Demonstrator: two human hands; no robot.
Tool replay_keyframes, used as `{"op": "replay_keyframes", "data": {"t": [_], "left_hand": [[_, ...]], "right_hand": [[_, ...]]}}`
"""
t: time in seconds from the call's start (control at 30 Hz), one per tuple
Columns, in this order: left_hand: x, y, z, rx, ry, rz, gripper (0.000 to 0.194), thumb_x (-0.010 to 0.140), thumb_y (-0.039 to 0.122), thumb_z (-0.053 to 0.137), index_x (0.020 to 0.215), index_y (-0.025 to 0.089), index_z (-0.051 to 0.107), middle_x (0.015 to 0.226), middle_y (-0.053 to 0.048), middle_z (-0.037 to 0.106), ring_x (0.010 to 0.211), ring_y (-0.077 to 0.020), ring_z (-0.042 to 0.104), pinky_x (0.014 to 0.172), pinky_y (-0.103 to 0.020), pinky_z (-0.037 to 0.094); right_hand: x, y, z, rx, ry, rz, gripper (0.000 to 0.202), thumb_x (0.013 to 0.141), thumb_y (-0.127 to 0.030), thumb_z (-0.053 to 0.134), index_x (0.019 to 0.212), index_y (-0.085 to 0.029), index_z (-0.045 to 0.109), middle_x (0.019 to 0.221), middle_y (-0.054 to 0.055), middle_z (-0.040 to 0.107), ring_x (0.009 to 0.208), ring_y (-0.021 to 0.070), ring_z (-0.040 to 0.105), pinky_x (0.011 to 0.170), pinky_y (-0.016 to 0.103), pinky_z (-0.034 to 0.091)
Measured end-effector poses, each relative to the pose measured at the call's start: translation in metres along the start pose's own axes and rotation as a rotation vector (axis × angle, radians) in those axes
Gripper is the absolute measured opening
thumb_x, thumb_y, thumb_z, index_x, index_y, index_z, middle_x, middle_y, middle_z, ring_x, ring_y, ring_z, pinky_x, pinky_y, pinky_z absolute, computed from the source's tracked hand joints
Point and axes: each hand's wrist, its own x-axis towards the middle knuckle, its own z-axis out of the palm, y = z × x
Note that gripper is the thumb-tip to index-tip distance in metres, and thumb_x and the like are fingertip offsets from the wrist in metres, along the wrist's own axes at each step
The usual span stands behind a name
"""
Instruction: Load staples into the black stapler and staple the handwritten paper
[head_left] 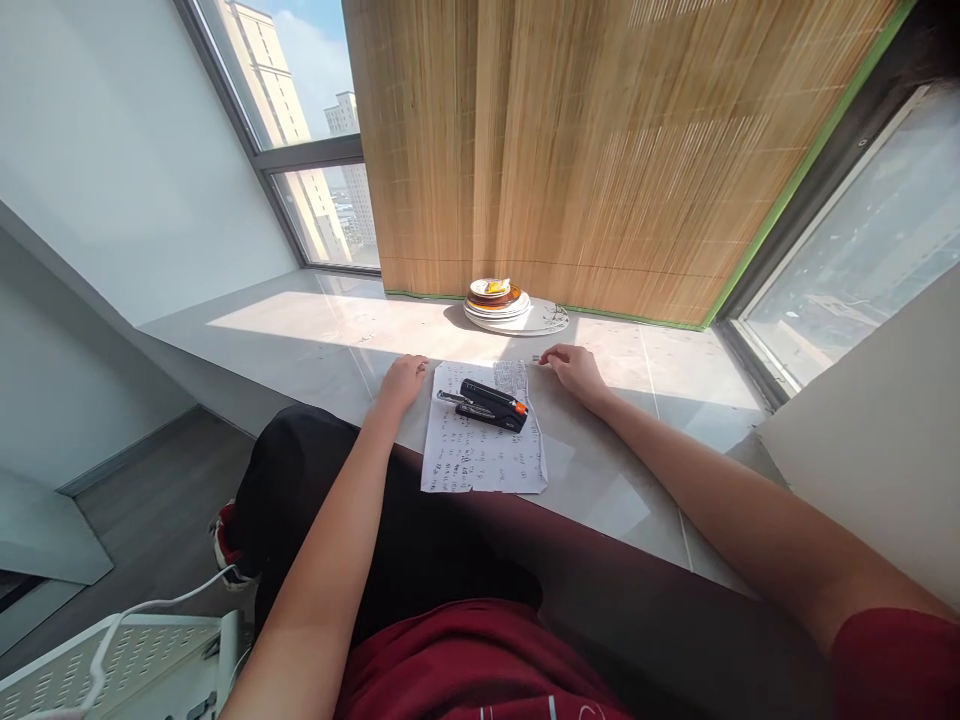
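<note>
A black stapler (491, 404) with an orange tip lies on handwritten white sheets of paper (450, 470) on the sill, its metal end pointing left. Beside the upper left edge of the paper, my left hand (406, 380) rests on the sill with its fingers loosely stretched and nothing seen in them. My right hand (576, 372) lies to the right of the paper's top edge, fingertips pressed together. At those fingertips shows a small pale piece (535, 358), too small to make out clearly. Neither hand touches the stapler.
Stacked plates (496, 312) with something yellow on top stand at the back, beside a round patterned board (551, 319). A bamboo blind (562, 150) hangs behind them. The tiled sill (262, 320) ends in a front edge by my knees. A white rack (127, 660) with a cable stands lower left.
</note>
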Motion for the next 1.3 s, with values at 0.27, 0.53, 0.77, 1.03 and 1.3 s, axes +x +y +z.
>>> {"op": "replay_keyframes", "data": {"t": [0.27, 0.53, 0.77, 1.03, 1.3], "left_hand": [[-0.033, 0.009, -0.004, 0.004, 0.066, -0.094, 0.004, 0.098, 0.022, 0.058, 0.095, 0.022, 0.062, 0.114, -0.012, 0.063, 0.088, -0.0246, 0.065, 0.078, -0.036, 0.052], [-0.066, 0.029, -0.018, 0.036, 0.028, -0.091, 0.023, 0.111, 0.032, 0.036, 0.109, 0.024, 0.057, 0.088, -0.008, 0.068, 0.08, -0.0289, 0.065, 0.066, -0.034, 0.039], [-0.074, 0.035, -0.015, -0.169, 0.035, 0.067, 0.033, 0.111, 0.032, 0.033, 0.111, 0.023, 0.065, 0.11, -0.008, 0.069, 0.1, -0.0253, 0.066, 0.082, -0.034, 0.049], [-0.079, 0.04, -0.013, -0.281, 0.224, 0.216, 0.035, 0.109, 0.035, 0.045, 0.125, 0.021, 0.073, 0.109, -0.009, 0.07, 0.092, -0.0207, 0.064, 0.079, -0.031, 0.053], [-0.079, 0.03, -0.013, -0.457, 0.183, 0.209, 0.026, 0.089, 0.045, 0.078, 0.104, 0.024, 0.081, 0.1, -0.005, 0.078, 0.091, -0.0224, 0.07, 0.08, -0.036, 0.058]], "right_hand": [[-0.043, -0.055, 0.026, 0.114, 0.142, -0.286, 0.025, 0.096, -0.031, 0.05, 0.093, -0.021, 0.073, 0.085, 0.004, 0.076, 0.081, 0.0214, 0.066, 0.082, 0.035, 0.05], [-0.085, -0.086, 0.055, -0.106, -0.183, -0.509, 0.024, 0.089, -0.029, 0.074, 0.111, -0.022, 0.068, 0.103, 0.006, 0.074, 0.093, 0.024, 0.066, 0.08, 0.033, 0.05], [-0.083, -0.084, 0.053, -0.139, -0.213, -0.499, 0.023, 0.088, -0.024, 0.075, 0.11, -0.022, 0.067, 0.101, 0.006, 0.076, 0.09, 0.0241, 0.069, 0.077, 0.032, 0.05], [-0.085, -0.085, 0.051, -0.122, -0.204, -0.554, 0.021, 0.086, -0.022, 0.075, 0.107, -0.021, 0.07, 0.1, 0.007, 0.076, 0.089, 0.0243, 0.069, 0.079, 0.034, 0.051], [-0.086, -0.079, 0.051, -0.05, -0.201, -0.694, 0.026, 0.088, -0.025, 0.076, 0.113, -0.023, 0.073, 0.101, 0.007, 0.078, 0.094, 0.0259, 0.07, 0.083, 0.037, 0.054]]}}
